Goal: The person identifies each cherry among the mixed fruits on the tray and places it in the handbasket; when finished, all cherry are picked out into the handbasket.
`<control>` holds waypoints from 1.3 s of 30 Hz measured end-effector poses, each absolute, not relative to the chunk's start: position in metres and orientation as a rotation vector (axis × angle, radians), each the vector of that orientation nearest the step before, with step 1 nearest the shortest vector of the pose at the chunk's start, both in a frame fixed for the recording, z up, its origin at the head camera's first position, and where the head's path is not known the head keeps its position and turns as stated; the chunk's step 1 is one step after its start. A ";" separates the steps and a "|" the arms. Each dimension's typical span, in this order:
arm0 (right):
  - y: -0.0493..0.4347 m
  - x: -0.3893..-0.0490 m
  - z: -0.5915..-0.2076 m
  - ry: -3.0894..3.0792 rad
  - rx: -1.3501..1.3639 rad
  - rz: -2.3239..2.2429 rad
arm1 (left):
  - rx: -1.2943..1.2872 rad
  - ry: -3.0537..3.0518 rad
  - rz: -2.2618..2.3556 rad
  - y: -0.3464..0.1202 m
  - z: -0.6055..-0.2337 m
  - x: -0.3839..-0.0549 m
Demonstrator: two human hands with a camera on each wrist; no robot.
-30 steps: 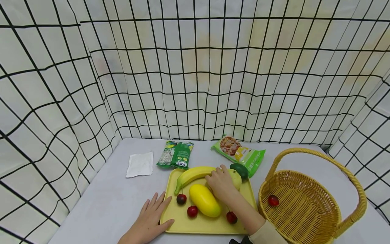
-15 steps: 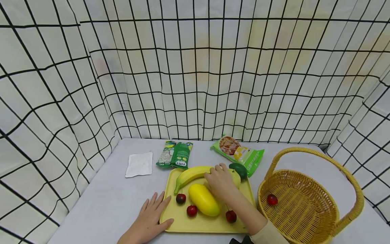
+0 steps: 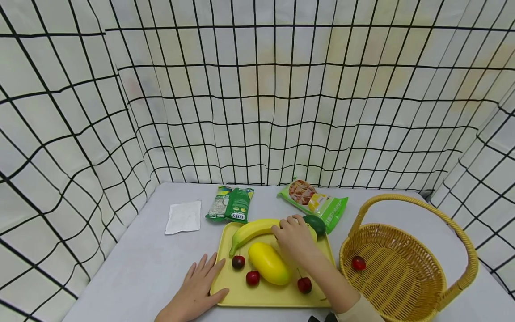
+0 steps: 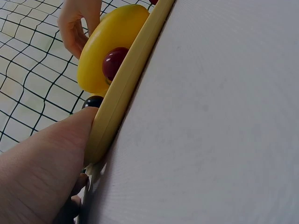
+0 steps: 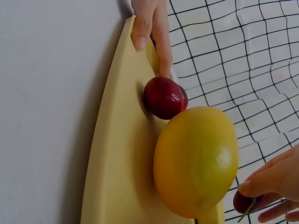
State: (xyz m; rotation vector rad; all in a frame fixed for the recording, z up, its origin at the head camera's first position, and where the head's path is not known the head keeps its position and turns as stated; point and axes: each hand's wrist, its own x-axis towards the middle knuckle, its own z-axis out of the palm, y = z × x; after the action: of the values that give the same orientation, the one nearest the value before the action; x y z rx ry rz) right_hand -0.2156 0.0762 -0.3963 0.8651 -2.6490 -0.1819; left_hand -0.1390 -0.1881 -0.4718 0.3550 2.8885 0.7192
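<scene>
My left hand [image 3: 201,286] lies spread at the left edge of the yellow tray [image 3: 241,297], thumb and fingertips on its rim. Over the tray's back right my right hand [image 3: 295,237] pinches a dark cherry [image 5: 246,201] with a green stem, seen in the right wrist view; the hand's back hides it in the head view. A banana [image 3: 253,231] and a yellow mango [image 3: 268,264] lie left of that hand. A pale green fruit [image 3: 313,233] is partly covered by it. Three more cherries show: a dark cherry [image 3: 238,262], a red cherry [image 3: 252,278] and another cherry [image 3: 304,285] near the forearm.
Right of the tray stands a wicker basket [image 3: 396,235] with a tall handle and one cherry [image 3: 359,263] inside. A dark green fruit [image 3: 315,225] lies at the tray's back corner. Behind are a green packet [image 3: 231,204], a light green packet [image 3: 315,202] and a white cloth [image 3: 183,217].
My right hand has risen slightly and shifted a little to the right over the tray. The left hand keeps its place on the tray edge.
</scene>
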 end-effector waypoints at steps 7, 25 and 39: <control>0.088 -0.213 -0.394 -2.524 0.859 -0.149 | 0.340 2.883 0.712 -0.188 -0.473 -0.139; 0.108 -0.203 -0.383 -2.469 0.848 -0.049 | 0.310 2.877 0.689 -0.188 -0.471 -0.141; 0.127 -0.197 -0.377 -2.507 0.810 0.027 | 0.324 2.859 0.702 -0.188 -0.473 -0.142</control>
State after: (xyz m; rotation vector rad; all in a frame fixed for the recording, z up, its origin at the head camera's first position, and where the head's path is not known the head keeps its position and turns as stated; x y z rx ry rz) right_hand -0.1968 0.1267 -0.3774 0.8100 -2.5073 0.0269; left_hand -0.1422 -0.1881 -0.4730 0.3239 2.8587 0.7021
